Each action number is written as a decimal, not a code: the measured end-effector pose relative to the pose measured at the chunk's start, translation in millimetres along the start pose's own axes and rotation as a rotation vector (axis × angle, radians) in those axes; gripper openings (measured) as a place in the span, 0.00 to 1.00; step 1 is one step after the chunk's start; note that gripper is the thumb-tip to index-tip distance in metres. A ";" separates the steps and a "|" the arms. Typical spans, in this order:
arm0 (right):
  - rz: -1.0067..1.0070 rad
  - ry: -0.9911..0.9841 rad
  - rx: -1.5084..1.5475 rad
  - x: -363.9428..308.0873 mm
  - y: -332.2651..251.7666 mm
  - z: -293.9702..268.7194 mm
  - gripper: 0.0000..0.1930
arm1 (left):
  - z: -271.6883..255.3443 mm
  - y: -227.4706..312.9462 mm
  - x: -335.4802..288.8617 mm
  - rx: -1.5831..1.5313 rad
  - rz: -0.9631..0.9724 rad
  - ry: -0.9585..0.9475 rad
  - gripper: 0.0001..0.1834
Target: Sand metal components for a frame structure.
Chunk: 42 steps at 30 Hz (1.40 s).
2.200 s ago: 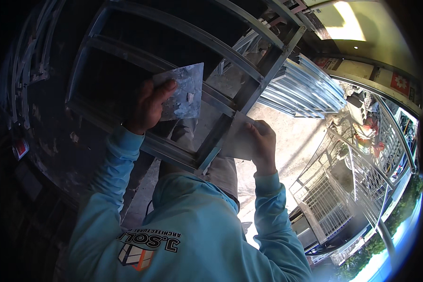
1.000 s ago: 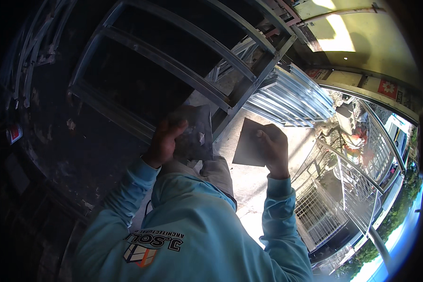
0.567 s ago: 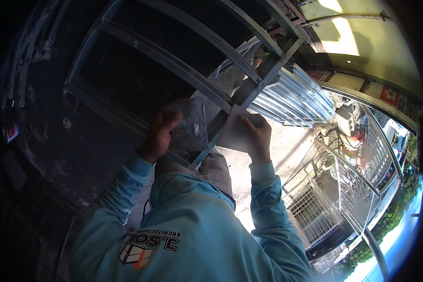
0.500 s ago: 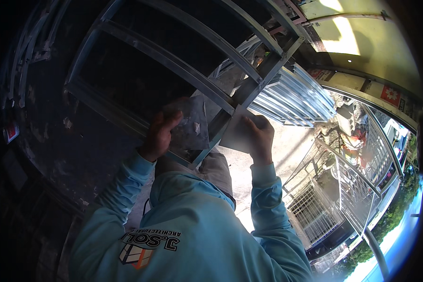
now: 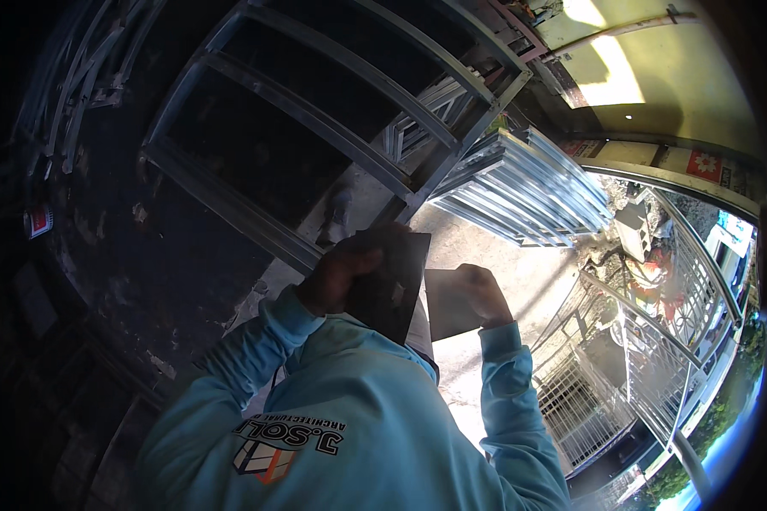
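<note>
My left hand (image 5: pixel 343 274) is closed on the edge of a dark flat plate (image 5: pixel 394 285), tilted in front of my chest with a small pale mark on its face. To its right, my right hand (image 5: pixel 483 294) grips a second, grey square plate (image 5: pixel 448 305), thumb and fingers pinching its outer side. The two plates are close together, and I cannot tell whether their edges touch. Past my hands lies a welded metal frame (image 5: pixel 311 111) of parallel bars; its near corner is just beyond the plates.
A stack of shiny metal lengths (image 5: pixel 520 192) lies on the sunlit floor beyond my right hand. Metal railings (image 5: pixel 656 332) and a hollow block (image 5: pixel 631 228) stand farther right. More dark bars (image 5: pixel 81 85) lean at the far left. A yellowish wall panel (image 5: pixel 656 77) is at the upper right.
Both hands have drawn back toward my body with the plates, away from the frame. The left plate has turned more edge-on and moved right, and the view has shifted slightly.
</note>
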State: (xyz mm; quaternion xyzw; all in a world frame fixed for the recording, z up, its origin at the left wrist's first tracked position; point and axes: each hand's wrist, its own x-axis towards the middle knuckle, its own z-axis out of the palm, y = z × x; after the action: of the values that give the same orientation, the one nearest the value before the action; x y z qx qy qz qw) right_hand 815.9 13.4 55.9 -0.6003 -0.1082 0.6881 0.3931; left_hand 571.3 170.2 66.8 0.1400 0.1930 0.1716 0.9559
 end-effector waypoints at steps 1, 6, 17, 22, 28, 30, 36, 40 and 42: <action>0.016 0.115 -0.175 -8.7 -0.2 -1.7 0.08 | 2.2 1.5 1.0 0.217 0.088 0.049 0.26; -0.715 0.413 -0.752 -61.7 -31.3 28.3 0.11 | 16.4 -7.9 9.7 0.866 0.485 0.263 0.27; -1.211 0.252 -1.248 -47.4 -71.4 51.9 0.10 | 19.5 -59.5 5.8 1.903 1.162 0.407 0.20; -0.997 0.466 -0.937 -2.1 -92.8 32.5 0.11 | 36.8 -33.1 8.6 1.182 0.418 0.181 0.18; -0.277 0.310 0.059 77.8 -107.9 -19.1 0.08 | -41.4 52.8 40.5 1.495 0.753 0.285 0.18; -0.224 0.286 0.103 95.3 -103.3 -25.2 0.07 | -74.0 81.7 66.0 1.713 1.015 0.244 0.20; -0.300 0.336 0.267 98.3 -102.8 -33.8 0.07 | -72.7 129.2 115.8 1.618 0.840 0.063 0.20; -0.343 0.470 0.317 72.8 -101.7 -48.7 0.06 | -33.4 109.9 144.6 1.515 0.336 -0.127 0.25; -0.387 0.487 0.336 62.6 -97.4 -57.9 0.08 | -20.1 98.2 156.2 1.624 0.249 -0.254 0.25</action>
State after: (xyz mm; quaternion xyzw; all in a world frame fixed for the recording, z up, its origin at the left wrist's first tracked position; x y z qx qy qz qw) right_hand 910.5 101.7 55.1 -0.6421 -0.0081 0.4457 0.6237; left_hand 671.4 322.5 31.7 0.8249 0.1305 0.0664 0.5460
